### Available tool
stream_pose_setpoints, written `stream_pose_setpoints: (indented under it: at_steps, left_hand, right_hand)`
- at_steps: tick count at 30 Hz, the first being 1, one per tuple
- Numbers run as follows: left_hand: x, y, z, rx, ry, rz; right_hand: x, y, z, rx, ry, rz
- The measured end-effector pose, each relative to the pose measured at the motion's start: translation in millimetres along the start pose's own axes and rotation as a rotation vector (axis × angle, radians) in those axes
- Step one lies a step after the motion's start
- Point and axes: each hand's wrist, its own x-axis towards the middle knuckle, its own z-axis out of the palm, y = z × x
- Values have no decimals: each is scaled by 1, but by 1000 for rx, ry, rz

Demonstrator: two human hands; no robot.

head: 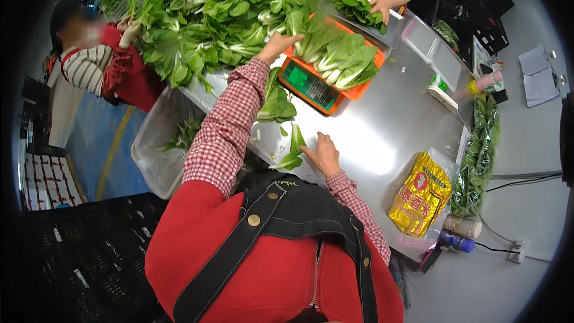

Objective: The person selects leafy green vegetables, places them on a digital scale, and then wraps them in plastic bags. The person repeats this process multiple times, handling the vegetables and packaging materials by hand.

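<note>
My left hand (279, 47) is stretched out to the edge of the leafy green pile (215, 13), beside an orange digital scale (309, 87); its fingers are apart, with no held thing visible. Bok choy heads (347, 60) lie in the scale's orange tray (380, 59), and some leaves above it are blurred. My right hand (326, 154) is low over the steel table (358, 130), fingers spread, its thumb close to a loose leaf (297, 140). Another bunch of greens (276, 101) rests on the table left of the scale.
A clear-lined bin (154, 152) with leaves stands below the table's left edge. A gold printed bag (420, 195) lies at the right, near bagged greens (476, 157). A co-worker's hand (381, 8) rests on greens across the table; another co-worker's gloved hands (130, 31) are at the pile's left.
</note>
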Motion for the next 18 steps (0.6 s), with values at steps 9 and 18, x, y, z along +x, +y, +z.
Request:
stream_pose_setpoints:
  at_steps: [9,18]
  left_hand:
    - [-18,-61,-3,-26,116,363]
    - [-178,-177,99,866,-397,779]
  right_hand:
    - [3,-17,36,88,-185,-158]
    - [-18,24,22,629,-173,-149]
